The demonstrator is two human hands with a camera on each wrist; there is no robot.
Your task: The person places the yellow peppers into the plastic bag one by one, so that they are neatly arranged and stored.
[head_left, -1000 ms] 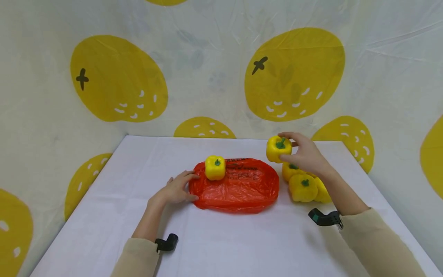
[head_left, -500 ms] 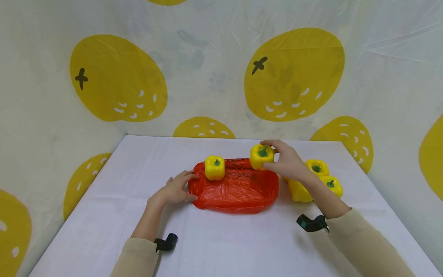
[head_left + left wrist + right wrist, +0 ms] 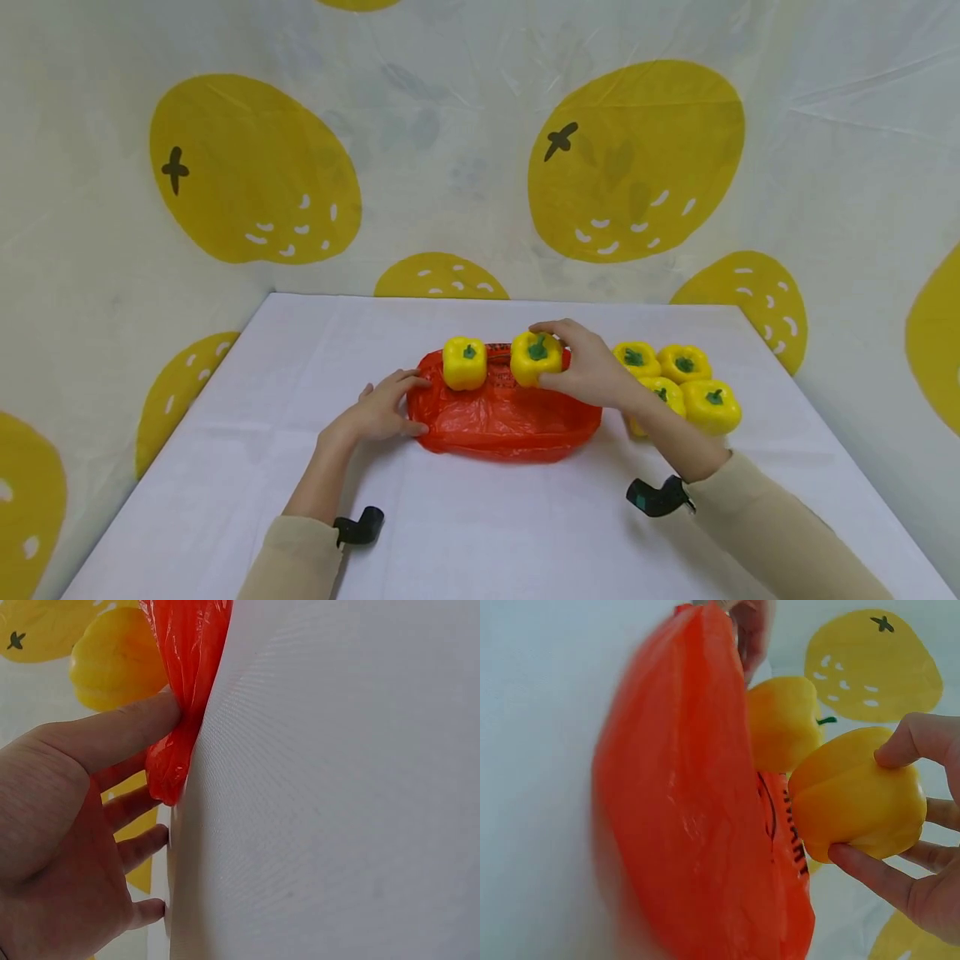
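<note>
Pepper (image 3: 855, 801) sits gripped between right fingers (image 3: 901, 745), left fingers (image 3: 131, 807) holding the red bag (image 3: 510, 427).

Diffuse light casts soft shadows on the white tabletop (image 3: 480, 533).

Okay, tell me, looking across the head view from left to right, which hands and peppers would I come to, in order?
Left hand, unheld pepper, held pepper, right hand, cluster of four peppers.
</note>
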